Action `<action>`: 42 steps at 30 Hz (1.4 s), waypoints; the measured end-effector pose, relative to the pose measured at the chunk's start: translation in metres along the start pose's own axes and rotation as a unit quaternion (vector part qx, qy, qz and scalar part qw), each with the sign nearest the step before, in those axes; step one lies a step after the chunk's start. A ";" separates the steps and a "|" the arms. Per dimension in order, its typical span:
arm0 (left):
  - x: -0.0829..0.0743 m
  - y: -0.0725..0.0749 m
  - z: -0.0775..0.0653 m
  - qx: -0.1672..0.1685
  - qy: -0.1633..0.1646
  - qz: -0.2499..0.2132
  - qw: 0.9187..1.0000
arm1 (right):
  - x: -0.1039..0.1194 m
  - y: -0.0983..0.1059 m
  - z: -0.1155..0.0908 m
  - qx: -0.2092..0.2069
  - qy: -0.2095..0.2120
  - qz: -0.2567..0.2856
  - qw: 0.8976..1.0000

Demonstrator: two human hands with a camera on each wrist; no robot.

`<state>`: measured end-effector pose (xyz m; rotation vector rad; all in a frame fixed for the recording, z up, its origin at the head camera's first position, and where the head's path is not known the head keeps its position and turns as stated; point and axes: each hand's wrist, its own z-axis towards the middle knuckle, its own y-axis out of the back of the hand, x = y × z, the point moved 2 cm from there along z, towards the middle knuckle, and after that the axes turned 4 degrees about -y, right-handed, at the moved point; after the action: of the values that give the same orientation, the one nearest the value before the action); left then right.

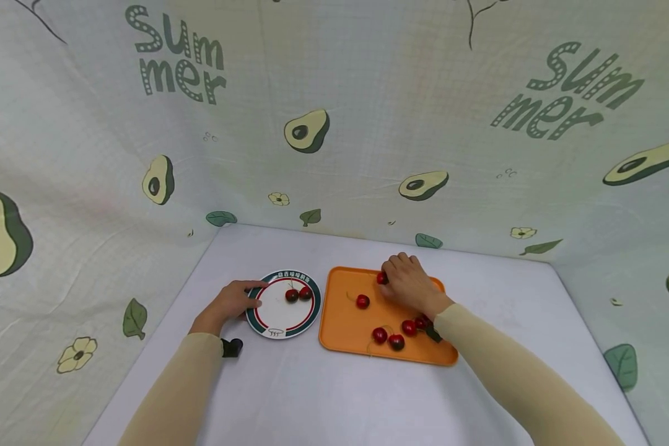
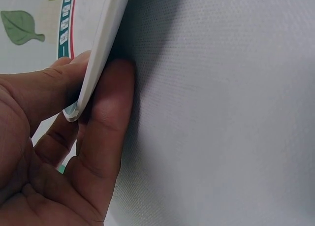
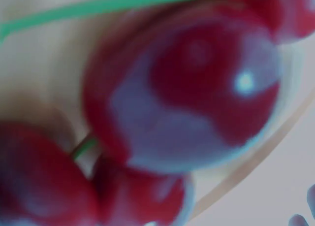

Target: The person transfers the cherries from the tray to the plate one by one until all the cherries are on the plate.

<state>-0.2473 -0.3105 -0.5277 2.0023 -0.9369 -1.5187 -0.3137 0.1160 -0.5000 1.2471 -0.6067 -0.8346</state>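
Observation:
My left hand pinches the left rim of a white plate with a green and red border, thumb above and fingers beneath. In the left wrist view, the plate's edge sits between thumb and fingers, slightly tilted. Two dark red cherries lie on the plate. Over the orange tray, my right hand has its fingers curled down at a red cherry near the back edge; the hand partly hides it. In the right wrist view, blurred cherries fill the frame.
Several more cherries lie in the tray, one at its middle left and others toward the front, close under the right wrist. A white cloth-covered table supports everything. Behind it hangs a printed cloth.

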 end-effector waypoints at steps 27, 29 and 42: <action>0.000 0.001 0.000 0.000 0.002 -0.009 1.000 | 0.072 0.007 0.034 -0.006 0.062 0.008 0.998; 0.001 0.001 0.001 0.000 0.001 -0.006 1.000 | 0.081 0.006 0.036 -0.008 0.066 0.009 0.998; -0.002 0.003 0.002 0.001 0.004 0.008 1.000 | 0.133 -0.003 0.046 0.004 0.110 -0.023 0.994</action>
<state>-0.2500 -0.3108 -0.5253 1.9957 -0.9496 -1.4996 -0.2750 -0.0190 -0.4982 1.3440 -0.4057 -0.7209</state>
